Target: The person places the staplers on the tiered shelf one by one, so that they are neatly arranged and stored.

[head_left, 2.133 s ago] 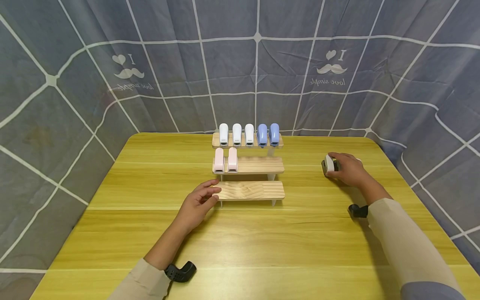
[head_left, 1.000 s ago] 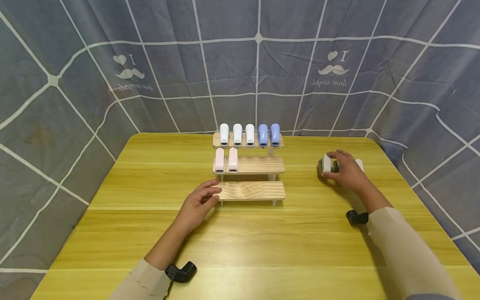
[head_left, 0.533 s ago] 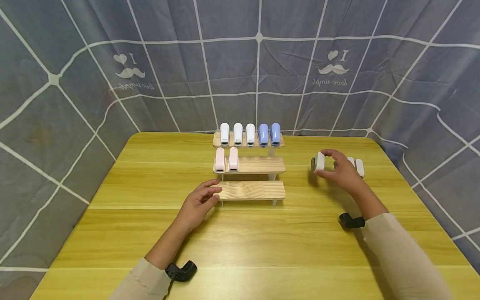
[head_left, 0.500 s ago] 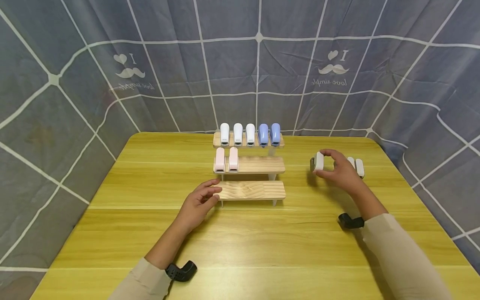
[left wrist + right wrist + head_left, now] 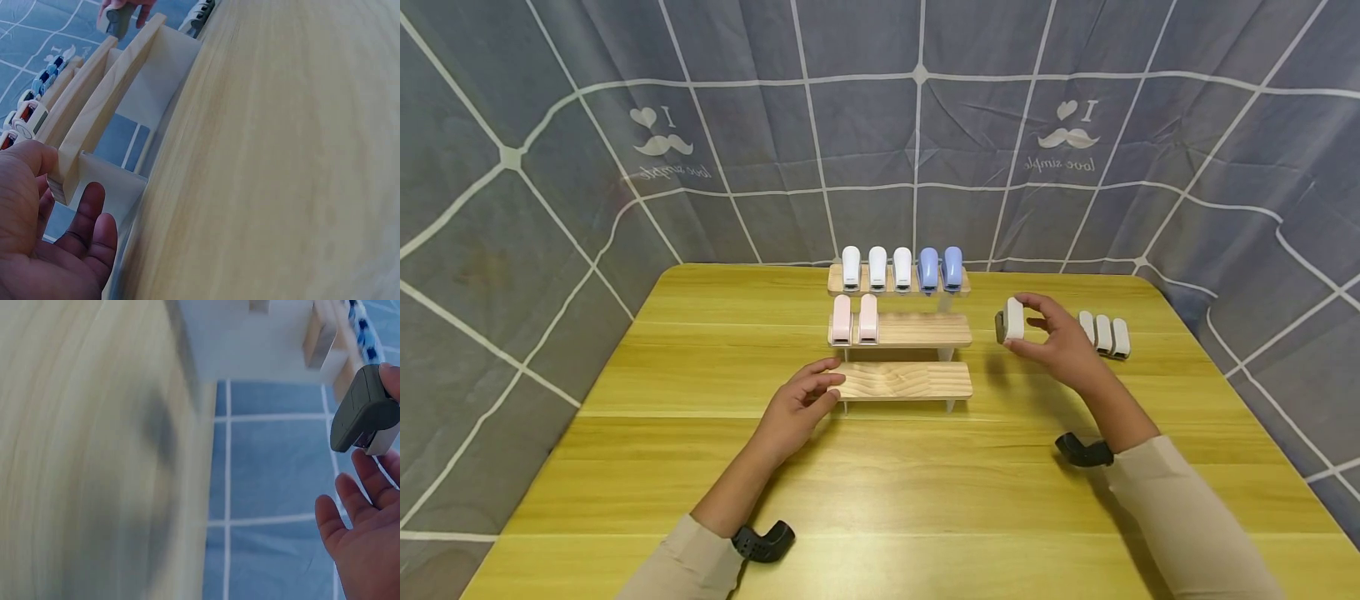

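Note:
In the head view, my right hand [image 5: 1060,337] pinches a small white stapler with a grey-green base [image 5: 1012,320] by its two ends, above the table and right of the stand. The right wrist view shows the grey-green side of this stapler [image 5: 362,409] between thumb and fingertips. My left hand [image 5: 795,408] holds the left end of the lowest shelf of a three-tier wooden stand [image 5: 910,381], its thumb against the board in the left wrist view. Two pink staplers [image 5: 842,320] occupy the middle shelf's left end. White staplers [image 5: 877,268] and blue staplers [image 5: 928,269] line the top shelf.
Three more white staplers [image 5: 1103,333] stand side by side on the yellow wood table [image 5: 895,492], right of my right hand. A grey gridded curtain [image 5: 880,142] surrounds the back and sides. Black wrist cameras [image 5: 763,542] hang beneath both wrists.
The right hand has lifted the white stapler off the right side of the table and carried it left toward the stand. The three staplers behind it have come into view. The left hand stays put.

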### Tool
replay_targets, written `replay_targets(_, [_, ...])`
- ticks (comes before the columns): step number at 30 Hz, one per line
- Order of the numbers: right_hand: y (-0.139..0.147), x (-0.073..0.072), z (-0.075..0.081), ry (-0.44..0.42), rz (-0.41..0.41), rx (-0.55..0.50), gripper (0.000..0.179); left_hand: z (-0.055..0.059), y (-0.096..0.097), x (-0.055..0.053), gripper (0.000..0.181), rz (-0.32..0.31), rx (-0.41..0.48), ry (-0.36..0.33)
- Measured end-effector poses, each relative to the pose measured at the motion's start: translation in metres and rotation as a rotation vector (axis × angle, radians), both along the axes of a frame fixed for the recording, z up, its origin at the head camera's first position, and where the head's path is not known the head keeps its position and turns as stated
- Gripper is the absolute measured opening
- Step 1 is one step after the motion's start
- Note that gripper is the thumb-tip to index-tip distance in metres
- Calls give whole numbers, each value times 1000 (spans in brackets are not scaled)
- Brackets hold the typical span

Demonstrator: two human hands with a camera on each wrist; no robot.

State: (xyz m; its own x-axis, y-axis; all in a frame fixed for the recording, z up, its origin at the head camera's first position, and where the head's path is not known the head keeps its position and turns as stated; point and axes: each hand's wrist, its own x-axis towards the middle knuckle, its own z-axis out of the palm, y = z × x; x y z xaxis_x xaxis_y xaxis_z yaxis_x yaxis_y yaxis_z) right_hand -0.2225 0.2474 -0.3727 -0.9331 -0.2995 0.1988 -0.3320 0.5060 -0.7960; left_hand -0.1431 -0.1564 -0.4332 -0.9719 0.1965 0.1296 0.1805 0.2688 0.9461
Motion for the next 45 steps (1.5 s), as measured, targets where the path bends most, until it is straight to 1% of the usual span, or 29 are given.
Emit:
replay_targets(7, [-21, 8, 6, 79, 80, -55, 67, 0, 0, -1, 24, -1, -8, 3])
replay_targets(14, [-38, 10, 8, 129, 108, -81, 68, -1, 1, -1, 23, 6, -9, 5])
replay_targets(32, [-78, 14, 9, 140, 162, -87, 71, 0, 1, -1, 23, 11, -17, 5])
replay_targets(38, [-92, 14, 8, 165, 144, -53, 72, 0, 1, -1, 23, 11, -10, 3])
replay_targets(45, [-109, 13, 9, 123, 196, -140, 70, -1, 1, -1, 24, 7, -1, 3])
